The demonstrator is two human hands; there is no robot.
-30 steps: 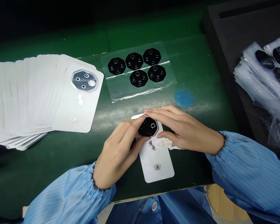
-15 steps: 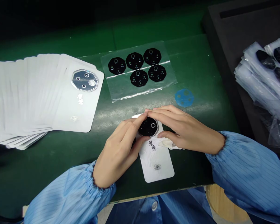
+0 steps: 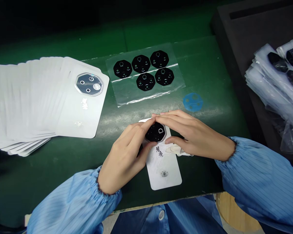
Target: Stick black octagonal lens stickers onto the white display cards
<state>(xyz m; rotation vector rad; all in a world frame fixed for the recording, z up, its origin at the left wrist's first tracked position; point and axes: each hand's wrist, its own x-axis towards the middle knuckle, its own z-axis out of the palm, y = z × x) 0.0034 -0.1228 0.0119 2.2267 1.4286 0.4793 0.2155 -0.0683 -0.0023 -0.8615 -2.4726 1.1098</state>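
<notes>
Lower centre of frame: white back cover (image 3: 164, 165) lies flat on the green mat (image 3: 63, 162), w/ a black octagonal lens piece (image 3: 155, 132) seated at its upper end. Left hand (image 3: 127, 156) and right hand (image 3: 192, 136) both pinch round the lens piece, fingertips on its edges, pressing it onto the cover; neither hand is clenched, and nothing is lifted off the mat. Right hand also seems to have a pale cloth (image 3: 177, 150) tucked under the palm.

Progress, as a judgement: lens looks placed and roughly squared to the cover, so this one is near done; pressing/aligning is in hand. Left of frame, a fanned stack of white covers (image 3: 34, 104), top one showing a silvery lens plate (image 3: 89, 84). Upper centre, clear film sheet (image 3: 127, 94) has five black lens pieces (image 3: 144, 70) left on it. A blue peeled film (image 3: 192, 102) lies right of the sheet. Far right, bagged parts (image 3: 275, 87) piled up.

Lens piece: glossy black, small ring openings, one ring catching light.
</notes>
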